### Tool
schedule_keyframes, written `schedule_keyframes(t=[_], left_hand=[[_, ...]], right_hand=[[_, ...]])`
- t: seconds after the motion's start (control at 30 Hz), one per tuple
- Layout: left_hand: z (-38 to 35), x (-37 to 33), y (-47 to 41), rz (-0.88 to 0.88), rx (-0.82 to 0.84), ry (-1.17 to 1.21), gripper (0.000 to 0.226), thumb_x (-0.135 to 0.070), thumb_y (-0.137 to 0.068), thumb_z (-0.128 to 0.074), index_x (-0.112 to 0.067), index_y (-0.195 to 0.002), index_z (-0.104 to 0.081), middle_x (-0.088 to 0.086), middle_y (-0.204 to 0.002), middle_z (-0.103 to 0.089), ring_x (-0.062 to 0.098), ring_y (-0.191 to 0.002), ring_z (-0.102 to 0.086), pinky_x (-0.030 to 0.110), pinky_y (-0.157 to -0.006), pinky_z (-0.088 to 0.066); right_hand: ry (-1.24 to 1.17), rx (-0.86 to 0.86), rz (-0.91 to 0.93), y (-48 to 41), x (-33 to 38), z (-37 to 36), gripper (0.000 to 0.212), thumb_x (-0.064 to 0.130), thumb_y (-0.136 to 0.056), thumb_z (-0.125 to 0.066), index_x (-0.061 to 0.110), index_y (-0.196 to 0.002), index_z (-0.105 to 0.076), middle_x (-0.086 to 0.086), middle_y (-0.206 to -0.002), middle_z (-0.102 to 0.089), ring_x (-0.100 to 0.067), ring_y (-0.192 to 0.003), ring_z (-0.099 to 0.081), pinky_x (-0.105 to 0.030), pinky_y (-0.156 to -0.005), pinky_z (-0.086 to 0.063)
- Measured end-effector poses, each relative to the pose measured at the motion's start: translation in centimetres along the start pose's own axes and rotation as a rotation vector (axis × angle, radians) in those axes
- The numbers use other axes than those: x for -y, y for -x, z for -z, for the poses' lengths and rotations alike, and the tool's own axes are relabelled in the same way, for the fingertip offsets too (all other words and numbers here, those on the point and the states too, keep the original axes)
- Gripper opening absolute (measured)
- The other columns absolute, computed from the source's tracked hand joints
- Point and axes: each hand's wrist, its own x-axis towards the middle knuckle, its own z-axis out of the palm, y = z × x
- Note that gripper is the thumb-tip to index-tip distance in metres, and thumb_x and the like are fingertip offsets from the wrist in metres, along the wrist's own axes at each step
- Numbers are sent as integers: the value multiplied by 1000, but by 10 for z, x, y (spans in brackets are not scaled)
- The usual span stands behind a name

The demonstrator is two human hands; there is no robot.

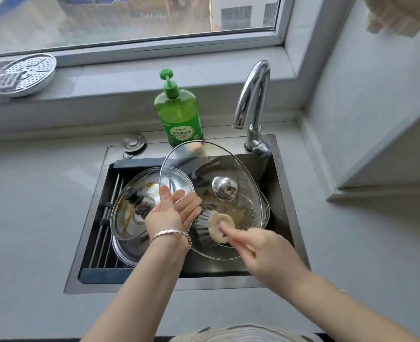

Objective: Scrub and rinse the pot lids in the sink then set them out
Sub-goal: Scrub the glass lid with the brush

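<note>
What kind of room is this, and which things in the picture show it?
Most likely a home kitchen: a steel sink with a chrome tap, a green bottle of dish soap behind it, and glass pot lids being washed.

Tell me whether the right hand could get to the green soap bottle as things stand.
Probably not straight away: the right hand holds a scrubber against the big glass lid, and that tilted lid stands between it and the soap bottle. It would need to reach over the lid's top edge.

Glass lid (pixel 211 193) held tilted over the sink (pixel 285 193).
Left hand (pixel 172 213) grips its rim; right hand (pixel 260 253) presses a pale scrubber (pixel 220 227) against the glass.
</note>
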Motion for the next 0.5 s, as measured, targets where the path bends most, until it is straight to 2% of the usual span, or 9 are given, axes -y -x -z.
schedule_keyframes(t=[0.07,0.13,0.2,0.27,0.33,0.4,0.47,0.5], left_hand=[[-3,1,1,-12,6,-13,40,-40,-96,-42,-4,-86,-58,7,-65,-70,17,-54,-69,26,-57,-58],[-7,2,3,-28,7,-27,40,-40,-95,-43,-5,-84,-58,7,-64,-70,17,-54,-69,29,-62,-58],[-9,3,4,-46,-4,-52,39,-40,-95,-45,-7,-80,-59,3,-61,-71,16,-51,-67,33,-66,-57],[-10,4,6,-59,-6,-88,38,-41,-94,-46,-9,-79,-61,2,-60,-70,16,-49,-65,33,-64,-56],[-11,5,8,-51,-5,-109,39,-40,-94,-47,-7,-82,-62,8,-65,-70,19,-51,-64,30,-57,-56],[-13,6,11,-49,-3,-113,38,-38,-94,-48,-5,-81,-62,14,-72,-67,26,-59,-64,30,-54,-56],[-13,8,10,-75,-39,-160,38,-39,-91,-53,-9,-70,-62,11,-67,-67,31,-71,-64,40,-67,-58],[-11,8,10,-76,-59,-182,39,-40,-90,-55,-11,-65,-62,8,-63,-66,31,-74,-64,44,-73,-57]], right_hand=[[9,-32,-34,-7,-4,8,35,43,-91,-43,49,-125,-51,-3,-76,-62,-22,-69,-52,-31,-60,-36],[-15,-90,-108,-15,-9,16,32,37,-94,-48,48,-124,-52,-2,-77,-65,-22,-69,-53,-33,-62,-38],[48,-69,6,-12,1,11,33,44,-93,-44,48,-125,-52,-3,-78,-67,-24,-71,-56,-32,-61,-38],[53,-18,83,-8,17,9,38,55,-87,-37,53,-123,-49,-2,-79,-69,-25,-72,-60,-32,-60,-43],[19,-97,-6,-23,11,20,33,50,-89,-45,55,-121,-49,1,-92,-73,-24,-76,-64,-35,-65,-51],[-20,-161,-79,-37,6,30,33,40,-92,-51,52,-122,-51,2,-101,-72,-22,-79,-65,-36,-70,-52],[37,-75,12,-32,19,28,33,39,-92,-52,52,-123,-51,2,-97,-73,-22,-77,-63,-32,-69,-49],[64,-10,70,-27,30,25,33,39,-92,-51,52,-123,-50,2,-90,-72,-21,-70,-59,-29,-65,-45]])
